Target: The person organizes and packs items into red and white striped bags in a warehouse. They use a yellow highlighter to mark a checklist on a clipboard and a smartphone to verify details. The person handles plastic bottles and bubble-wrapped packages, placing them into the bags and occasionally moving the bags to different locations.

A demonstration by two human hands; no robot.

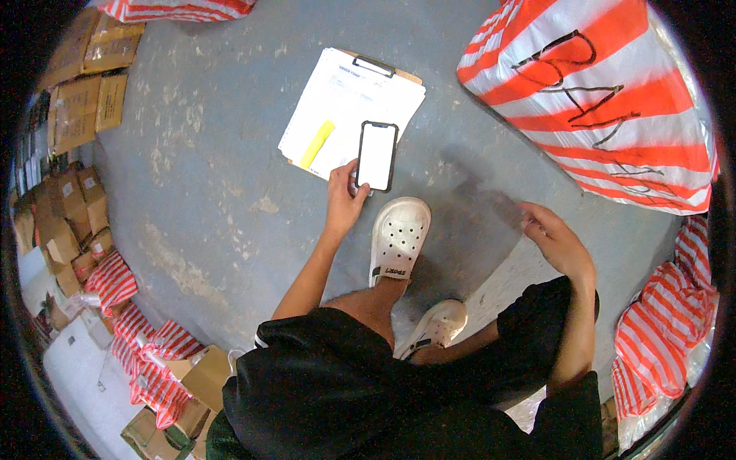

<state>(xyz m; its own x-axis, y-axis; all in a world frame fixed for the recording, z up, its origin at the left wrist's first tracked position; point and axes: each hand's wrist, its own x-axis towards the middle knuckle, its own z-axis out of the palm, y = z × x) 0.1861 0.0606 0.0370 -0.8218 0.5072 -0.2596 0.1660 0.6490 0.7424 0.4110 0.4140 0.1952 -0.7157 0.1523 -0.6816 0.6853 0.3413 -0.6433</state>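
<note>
Dominating the upper right of the grey concrete floor (215,176) is a big sack in red and white stripes (606,100), with black marker scrawled across it; every place below is told from the clipboard (349,107), which lies on the floor well to the left of that sack, with white sheets and a yellow strip on top. Just below the clipboard, a white clog (399,239) is planted on the floor. The phone (377,156), its screen blank white, overlaps the clipboard's lower right corner, and the left hand (343,201) grasps it by the bottom edge, fingers wrapped round it. Far right of the clipboard, the right hand (556,241) hangs free, fingers loosely curled on nothing. Judging by this, holding the phone flat, steady and squarely over the sheets would serve best.
</note>
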